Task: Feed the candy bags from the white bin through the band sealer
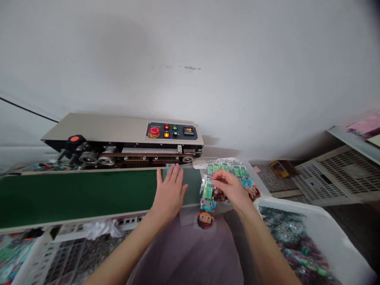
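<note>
My left hand (170, 192) lies palm down with its fingers spread over the right part of the green belt (89, 194). Under its fingertips, close to the machine's edge, part of a clear packet with blue print (170, 168) shows. My right hand (228, 186) pinches the upper end of a clear packet (208, 204) with green and blue print and a brown cartoon head at its lower end. This packet hangs over the near edge of the work surface. Right behind my right hand, several similar packets (234, 169) lie overlapping on a white board.
A sealing machine (118, 132) with a red stop button and lit switches stands behind the belt. At the lower right, a white tub (320, 217) holds many small packets. Grey crates (320, 184) stand at the right; another crate (63, 253) is at the lower left.
</note>
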The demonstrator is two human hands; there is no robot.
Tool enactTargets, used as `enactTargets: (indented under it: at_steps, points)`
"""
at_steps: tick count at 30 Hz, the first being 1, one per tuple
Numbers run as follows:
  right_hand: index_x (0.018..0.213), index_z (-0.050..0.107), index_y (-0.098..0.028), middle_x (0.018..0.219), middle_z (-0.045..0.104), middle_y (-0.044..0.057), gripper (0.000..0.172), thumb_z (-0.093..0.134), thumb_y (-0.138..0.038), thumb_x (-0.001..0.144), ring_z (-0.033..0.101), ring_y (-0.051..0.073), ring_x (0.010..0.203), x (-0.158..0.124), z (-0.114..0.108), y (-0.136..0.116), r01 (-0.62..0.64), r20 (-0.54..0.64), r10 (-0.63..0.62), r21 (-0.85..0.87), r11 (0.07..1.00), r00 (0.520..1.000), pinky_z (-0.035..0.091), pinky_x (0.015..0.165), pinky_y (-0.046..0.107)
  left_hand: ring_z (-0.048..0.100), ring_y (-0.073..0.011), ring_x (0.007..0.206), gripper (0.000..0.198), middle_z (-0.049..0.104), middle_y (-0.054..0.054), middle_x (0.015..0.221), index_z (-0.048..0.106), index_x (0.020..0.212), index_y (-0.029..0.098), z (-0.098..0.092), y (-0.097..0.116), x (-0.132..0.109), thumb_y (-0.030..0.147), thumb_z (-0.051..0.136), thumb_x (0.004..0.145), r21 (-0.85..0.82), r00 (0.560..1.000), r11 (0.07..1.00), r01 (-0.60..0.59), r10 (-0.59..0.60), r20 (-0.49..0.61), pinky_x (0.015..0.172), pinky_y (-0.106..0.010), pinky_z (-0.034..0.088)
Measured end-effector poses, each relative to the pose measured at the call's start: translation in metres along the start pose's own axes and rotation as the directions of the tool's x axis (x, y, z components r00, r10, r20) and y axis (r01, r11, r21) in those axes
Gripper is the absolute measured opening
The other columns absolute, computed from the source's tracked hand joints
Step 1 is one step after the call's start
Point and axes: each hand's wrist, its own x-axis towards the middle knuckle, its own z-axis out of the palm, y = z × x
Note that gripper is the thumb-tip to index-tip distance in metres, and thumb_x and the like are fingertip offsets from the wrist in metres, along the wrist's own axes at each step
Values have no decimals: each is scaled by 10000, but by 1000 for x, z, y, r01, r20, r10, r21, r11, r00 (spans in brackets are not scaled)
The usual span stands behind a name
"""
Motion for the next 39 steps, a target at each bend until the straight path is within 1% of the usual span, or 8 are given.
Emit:
enactTargets:
  at_steps: [7, 16, 22, 28, 31, 34, 36, 39]
  points:
    - [692, 633, -222, 696, 605, -20, 182, 732, -372, 667, 520, 148, 682, 15, 2, -40, 276, -42, -283, -125, 953, 958, 410, 665, 276, 495, -230, 1388, 415, 564, -95, 1475, 553, 1374, 206, -7, 13, 6, 364, 333, 1059, -407, 1000, 913, 4, 9, 29, 1207, -579, 270]
    - [731, 596, -223, 693, 539, -36, 185, 705, -372, 733, 475, 134, 677, 13, 0, -52, 285, 86, -280, -50, 957, 956, 380, 651, 255, 478, -257, 1389, 485, 520, -95, 1507, 529, 1409, 220, -18, 13, 28, 413, 541, 964, -732, 989, 681, 22, -121, -83, 1130, -451, 437]
    - [807, 601, -226, 745, 566, -29, 185, 686, -388, 782, 509, 140, 710, 6, -1, -57, 291, 160, -278, -63, 955, 947, 408, 672, 259, 626, -127, 662, 255, 694, -12, 892, 678, 1019, 199, -27, 17, 40, 400, 652, 863, -927, 991, 350, 136, -38, 131, 618, -272, 547]
    - [779, 588, -218, 748, 578, -22, 100, 564, -285, 849, 514, 153, 721, 8, 6, -57, 414, 139, -394, -431, 802, 908, 373, 678, 274, 534, -101, 631, 133, 560, 47, 693, 586, 801, 189, -19, 26, 35, 254, 699, 775, -958, 988, 247, 147, -92, 128, 591, -215, 448]
    - [746, 564, -216, 774, 578, -3, 133, 506, -177, 859, 518, 170, 785, 21, 11, -49, 492, 156, -535, -657, 571, 830, 354, 715, 285, 595, -137, 696, 98, 608, 22, 762, 581, 894, 200, -6, 29, 27, 207, 642, 818, -917, 984, 363, 162, -132, 122, 653, -257, 503]
    - [754, 597, -210, 820, 611, 15, 177, 497, -122, 872, 533, 177, 835, 46, 16, -38, 480, 230, -522, -774, 414, 821, 358, 744, 282, 649, -218, 1026, 326, 666, -92, 1156, 568, 1196, 198, 8, 26, 21, 132, 546, 877, -690, 994, 721, 68, -105, -11, 880, -371, 537]
    - [764, 632, -205, 836, 645, 18, 199, 503, -105, 879, 557, 175, 846, 65, 18, -30, 443, 236, -478, -810, 384, 846, 376, 754, 274, 526, -266, 1307, 470, 541, -145, 1437, 489, 1381, 189, 16, 21, 20, 120, 501, 916, -441, 994, 892, -103, 81, -67, 1047, -436, 464]
    - [889, 695, -196, 923, 709, 32, 215, 499, -110, 904, 597, 180, 915, 81, 15, -20, 425, 229, -456, -817, 391, 860, 412, 812, 277, 309, -282, 1494, 501, 389, -129, 1599, 407, 1495, 178, 28, 12, 22, 247, 449, 1001, -169, 921, 910, -379, 388, 27, 1184, -511, 308]
